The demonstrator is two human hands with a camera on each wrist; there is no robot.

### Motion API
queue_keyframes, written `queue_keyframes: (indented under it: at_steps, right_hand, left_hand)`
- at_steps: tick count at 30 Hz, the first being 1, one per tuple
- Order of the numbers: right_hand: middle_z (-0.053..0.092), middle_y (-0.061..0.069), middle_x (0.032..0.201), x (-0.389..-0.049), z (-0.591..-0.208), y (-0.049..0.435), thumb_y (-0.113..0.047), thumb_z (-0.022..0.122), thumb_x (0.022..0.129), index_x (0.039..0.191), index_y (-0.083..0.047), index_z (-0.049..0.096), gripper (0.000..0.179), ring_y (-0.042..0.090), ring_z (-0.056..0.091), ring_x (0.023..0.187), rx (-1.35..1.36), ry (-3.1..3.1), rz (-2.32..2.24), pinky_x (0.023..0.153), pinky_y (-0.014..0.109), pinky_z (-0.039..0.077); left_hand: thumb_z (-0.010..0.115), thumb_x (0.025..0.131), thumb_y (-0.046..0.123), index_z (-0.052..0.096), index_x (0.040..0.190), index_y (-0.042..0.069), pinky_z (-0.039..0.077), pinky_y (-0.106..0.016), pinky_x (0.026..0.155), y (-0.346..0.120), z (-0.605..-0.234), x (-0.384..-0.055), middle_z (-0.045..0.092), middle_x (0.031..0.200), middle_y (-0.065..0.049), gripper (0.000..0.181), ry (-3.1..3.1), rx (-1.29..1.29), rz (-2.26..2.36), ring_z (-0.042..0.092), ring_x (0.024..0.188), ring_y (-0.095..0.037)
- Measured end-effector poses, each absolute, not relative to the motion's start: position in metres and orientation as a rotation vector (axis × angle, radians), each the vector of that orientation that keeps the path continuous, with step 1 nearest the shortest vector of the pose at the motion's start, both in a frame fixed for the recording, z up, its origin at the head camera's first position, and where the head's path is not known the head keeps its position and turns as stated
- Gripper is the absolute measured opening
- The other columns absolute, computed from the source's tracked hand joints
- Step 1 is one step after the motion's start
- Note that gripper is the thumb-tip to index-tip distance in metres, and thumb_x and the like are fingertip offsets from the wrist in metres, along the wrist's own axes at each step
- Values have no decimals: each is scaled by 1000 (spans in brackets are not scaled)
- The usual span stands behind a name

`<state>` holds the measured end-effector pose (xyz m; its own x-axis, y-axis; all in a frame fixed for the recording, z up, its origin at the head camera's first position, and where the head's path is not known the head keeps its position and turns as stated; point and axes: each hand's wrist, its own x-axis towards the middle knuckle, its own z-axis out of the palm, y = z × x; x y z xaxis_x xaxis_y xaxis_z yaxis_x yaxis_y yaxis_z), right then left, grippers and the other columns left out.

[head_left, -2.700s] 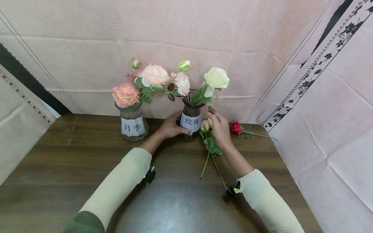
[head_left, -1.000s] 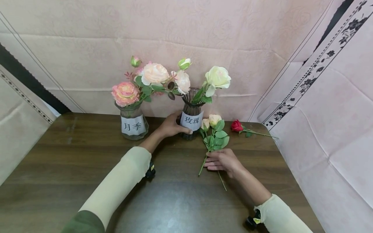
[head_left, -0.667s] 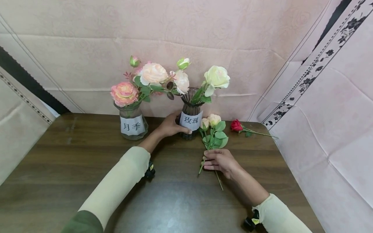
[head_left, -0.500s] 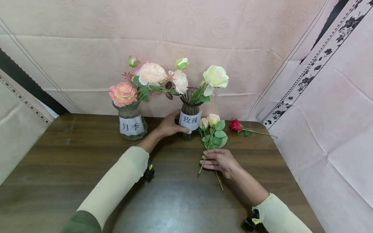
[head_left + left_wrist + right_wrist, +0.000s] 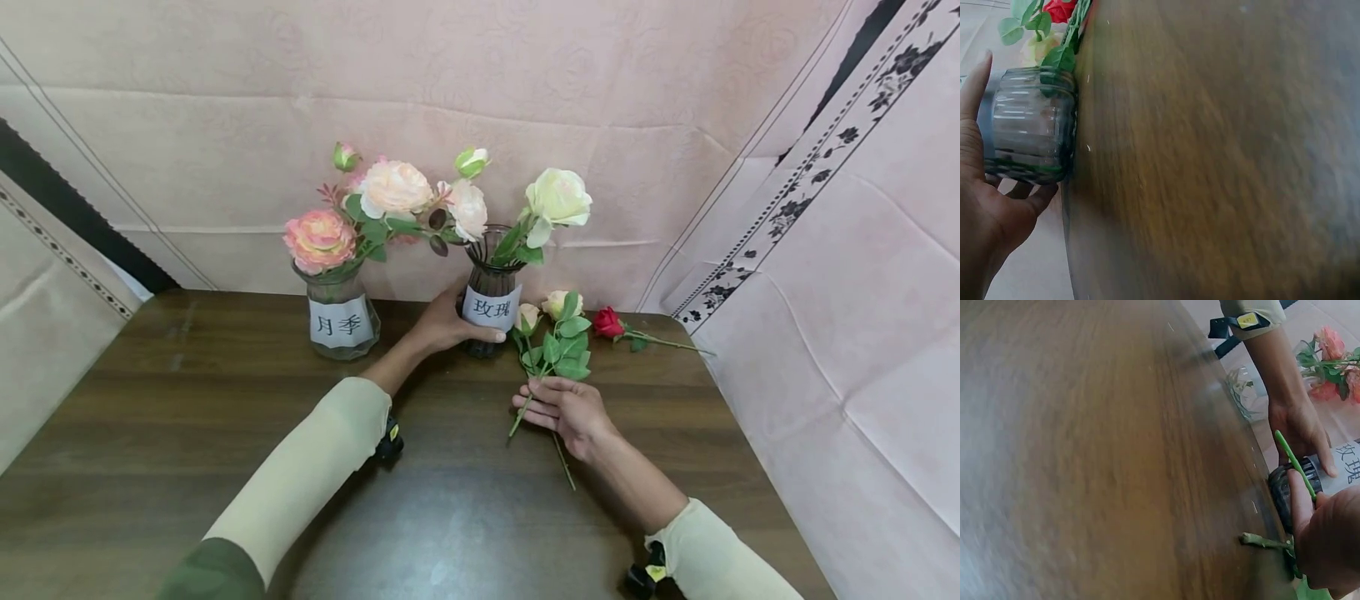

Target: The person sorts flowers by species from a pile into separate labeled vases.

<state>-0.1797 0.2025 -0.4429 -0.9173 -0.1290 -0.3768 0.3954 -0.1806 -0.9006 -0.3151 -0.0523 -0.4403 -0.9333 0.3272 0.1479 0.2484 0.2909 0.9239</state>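
Observation:
My left hand (image 5: 447,323) grips the dark ribbed glass vase (image 5: 491,282), its thumb across the front near the paper label. One pale green-white rose (image 5: 558,197) stands in that vase. To the right, my right hand (image 5: 573,408) pinches the green stem of a cream rose (image 5: 561,305), with the stem's cut end (image 5: 1295,462) sticking out past the fingers in the right wrist view. A second cream rose (image 5: 527,318) lies on the table beside it, its stem passing beneath my right hand. In the left wrist view, fingers and thumb of the left hand (image 5: 991,206) surround the vase.
A clear glass vase (image 5: 342,292) with pink and peach flowers stands left of the dark one; its blooms lean over towards it. A red rose (image 5: 608,323) lies at the table's right back edge. Pale patterned cloth (image 5: 637,83) hangs close behind the table.
My right hand has come down from beside the vase to a cream rose's stem and pinched it. That rose has just shifted slightly up and right. My left hand stays at the vase.

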Motion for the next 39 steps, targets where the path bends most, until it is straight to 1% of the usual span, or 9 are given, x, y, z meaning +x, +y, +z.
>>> queue_keyframes:
  at_steps: [3,10,14,20,26,32,36,39]
  right_hand:
    - [87,10,111,-178,-444,200,-8,67,114,148,11,62,39,17,86,97,329,1726,-2212,92,34,70]
    - [87,9,107,-177,-446,193,-6,67,113,127,2,72,17,20,87,98,351,1662,-2379,92,38,70]
    - [87,7,102,-181,-445,190,-5,68,112,115,-2,77,9,21,87,98,365,1626,-2486,93,41,70]
    - [88,5,100,-195,-437,193,-6,68,112,102,-14,82,18,21,87,98,408,1573,-2619,96,42,70]
    - [87,4,97,-212,-425,198,-6,67,112,103,-14,81,18,20,87,99,407,1510,-2746,98,40,69]
    - [85,5,97,-226,-414,198,-9,69,111,107,-10,79,12,21,87,99,399,1456,-2857,96,39,69]
    - [85,6,97,-235,-408,198,-11,69,110,106,-8,79,11,23,87,104,381,1371,-2939,98,40,69]
    - [84,7,98,-240,-404,198,-12,70,109,106,-9,79,10,24,86,109,392,1342,-2986,99,38,68]
  left_hand:
    - [105,80,34,35,177,24,51,-57,123,-50,-440,-315,66,156,-10,120,2492,566,1758,65,143,-33]
    - [105,79,31,46,171,15,55,-59,118,-53,-437,-315,68,152,-15,110,2581,539,1666,67,139,-38]
    - [105,79,31,49,168,15,54,-59,119,-55,-438,-317,69,152,-14,106,2587,551,1638,66,141,-37]
    - [106,79,32,52,167,19,53,-58,120,-58,-438,-319,70,150,-11,104,2566,593,1647,66,140,-35]
    - [106,79,29,53,166,19,53,-58,121,-58,-437,-318,71,149,-11,102,2548,618,1662,66,140,-35]
    - [106,80,27,54,165,22,53,-58,120,-58,-438,-318,72,147,-9,100,2526,630,1681,67,138,-33]
    - [106,80,27,54,165,22,52,-58,121,-59,-438,-318,71,147,-8,100,2523,633,1687,66,140,-33]
    - [105,80,28,54,165,22,52,-58,121,-59,-439,-318,71,148,-9,100,2521,626,1691,66,140,-33]
